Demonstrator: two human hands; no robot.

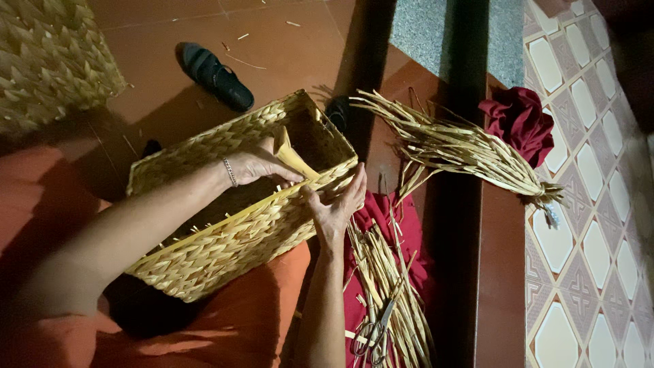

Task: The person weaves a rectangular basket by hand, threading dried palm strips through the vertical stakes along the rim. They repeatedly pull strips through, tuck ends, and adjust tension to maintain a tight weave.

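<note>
A rectangular woven straw basket [225,238] lies tilted on my lap. My left hand [255,163], a thin bracelet on its wrist, reaches inside the basket and pinches a flat yellow straw strip [291,158] at the rim. My right hand [336,201] grips the basket's near corner from outside, thumb on the rim next to the same strip. A yellow band runs along the basket's upper edge.
Loose straw strands [385,279] and scissors [373,334] lie on red cloth [415,259] beside my right arm. A tied bundle of straw [463,146] and a dark red cloth [521,123] rest further right. A dark sandal [214,73] and another woven basket [48,61] sit on the floor.
</note>
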